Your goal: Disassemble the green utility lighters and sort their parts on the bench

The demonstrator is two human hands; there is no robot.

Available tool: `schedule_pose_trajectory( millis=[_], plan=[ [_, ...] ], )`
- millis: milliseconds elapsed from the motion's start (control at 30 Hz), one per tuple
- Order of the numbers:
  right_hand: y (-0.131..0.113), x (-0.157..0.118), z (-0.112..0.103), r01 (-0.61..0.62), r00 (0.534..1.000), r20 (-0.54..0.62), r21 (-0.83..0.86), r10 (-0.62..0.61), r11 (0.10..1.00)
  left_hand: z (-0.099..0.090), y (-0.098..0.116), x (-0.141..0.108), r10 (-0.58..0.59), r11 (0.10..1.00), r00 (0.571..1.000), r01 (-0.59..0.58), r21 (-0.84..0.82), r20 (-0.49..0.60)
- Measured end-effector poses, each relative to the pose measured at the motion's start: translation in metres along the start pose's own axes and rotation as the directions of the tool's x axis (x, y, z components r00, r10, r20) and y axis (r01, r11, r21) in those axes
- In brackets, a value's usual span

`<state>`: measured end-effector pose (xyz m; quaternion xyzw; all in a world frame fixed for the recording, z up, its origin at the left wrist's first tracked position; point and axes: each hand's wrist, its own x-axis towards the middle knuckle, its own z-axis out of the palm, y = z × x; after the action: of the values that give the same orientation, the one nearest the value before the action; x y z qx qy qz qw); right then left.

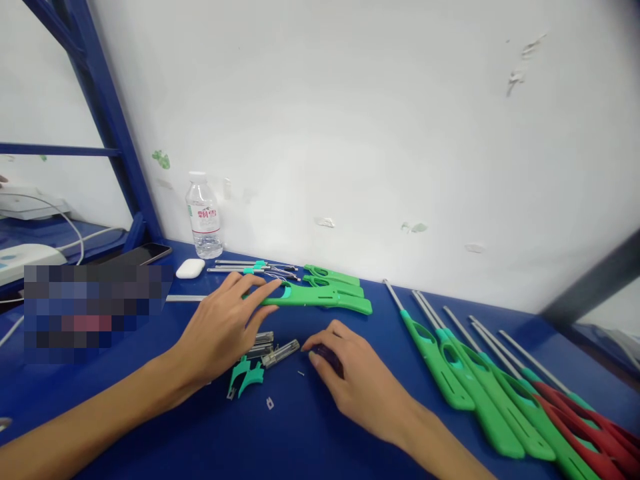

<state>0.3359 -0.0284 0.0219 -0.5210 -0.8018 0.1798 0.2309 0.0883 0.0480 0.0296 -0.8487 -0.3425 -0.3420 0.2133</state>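
My left hand (225, 323) pinches a long-necked green gas lighter (313, 295) around its trigger opening; its metal tube (185, 298) points left. My right hand (363, 377) is closed around a dark purple object (329, 357), mostly covered by the fingers, so its kind cannot be told. Between the hands lie clear fuel tanks (281, 353), teal triggers (251, 377), a small pale clip (270, 403) and a tiny screw-like piece (301, 373). Behind the held lighter are loose green handle shells (334, 275) and metal tubes with teal collars and wires (235, 269).
Several assembled green lighters (440, 363) and red ones (575, 420) lie in a row at the right. A water bottle (204, 223), a white case (191, 269) and a phone (145, 255) sit back left. A white wall (350, 133) closes off the blue table (280, 447).
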Motion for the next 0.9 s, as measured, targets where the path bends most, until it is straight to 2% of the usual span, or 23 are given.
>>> schedule_pose_trajectory(
  millis=[133, 233, 333, 433, 500, 633, 767, 900],
  plan=[
    [0.011, 0.001, -0.011, -0.045, 0.999, -0.023, -0.119, 0.043, 0.992, 0.004, 0.000, -0.001, 0.000, 1.000, 1.000, 0.000, -0.030, 0.001],
    [0.018, 0.004, -0.017, -0.078, 0.995, -0.065, -0.129, 0.071, 0.989, 0.005, 0.000, -0.001, 0.007, 0.998, 0.999, -0.009, -0.067, -0.031],
    [0.021, 0.005, -0.023, -0.164, 0.971, -0.186, -0.054, 0.151, 0.985, 0.002, 0.001, -0.001, 0.040, 0.993, 0.997, -0.047, -0.110, -0.062],
    [0.019, 0.007, -0.029, -0.239, 0.917, -0.300, 0.112, 0.262, 0.964, -0.003, 0.003, 0.001, 0.104, 0.981, 0.992, -0.113, -0.156, -0.066],
    [0.017, 0.008, -0.032, -0.220, 0.917, -0.275, 0.255, 0.289, 0.942, -0.005, 0.005, 0.002, 0.151, 0.970, 0.987, -0.159, -0.184, -0.058],
    [0.016, 0.011, -0.035, -0.174, 0.954, -0.138, 0.464, 0.265, 0.869, -0.004, 0.008, 0.001, 0.195, 0.949, 0.980, -0.201, -0.241, -0.050],
    [0.017, 0.014, -0.034, -0.161, 0.936, -0.185, 0.533, 0.300, 0.831, -0.004, 0.009, -0.002, 0.185, 0.935, 0.982, -0.186, -0.304, -0.031],
    [0.017, 0.014, -0.033, -0.090, 0.930, -0.266, 0.507, 0.254, 0.858, -0.005, 0.005, -0.003, 0.174, 0.923, 0.985, -0.157, -0.353, 0.016]
  ],
)
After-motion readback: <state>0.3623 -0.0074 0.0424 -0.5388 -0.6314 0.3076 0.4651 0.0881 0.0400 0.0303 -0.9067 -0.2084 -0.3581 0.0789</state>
